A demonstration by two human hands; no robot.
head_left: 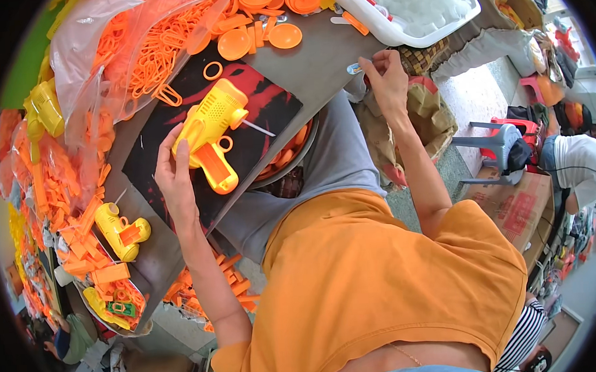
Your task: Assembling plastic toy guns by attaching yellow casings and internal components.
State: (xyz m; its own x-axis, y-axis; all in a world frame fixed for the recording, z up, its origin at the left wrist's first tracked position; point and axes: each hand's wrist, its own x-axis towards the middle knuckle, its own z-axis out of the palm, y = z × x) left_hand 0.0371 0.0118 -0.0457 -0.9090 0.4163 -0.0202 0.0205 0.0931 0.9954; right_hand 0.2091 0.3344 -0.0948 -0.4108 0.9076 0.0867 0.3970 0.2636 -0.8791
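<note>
A yellow toy gun lies tilted over a black-and-red mat on the grey table. Its handle has an orange opening, and a thin pale rod sticks out of its side. My left hand grips the toy by its left end, thumb on top. Farther right, at the table's edge, my right hand is raised with thumb and fingers drawn together. Beside its thumb tip shows a small blue-and-white oval piece, perhaps a sticker; whether the fingers hold it I cannot tell.
Bags of orange rings and clips, orange discs and a white tray of translucent pieces line the far side. At left sit another yellow toy gun and orange parts. A blue stool stands at right; other people work nearby.
</note>
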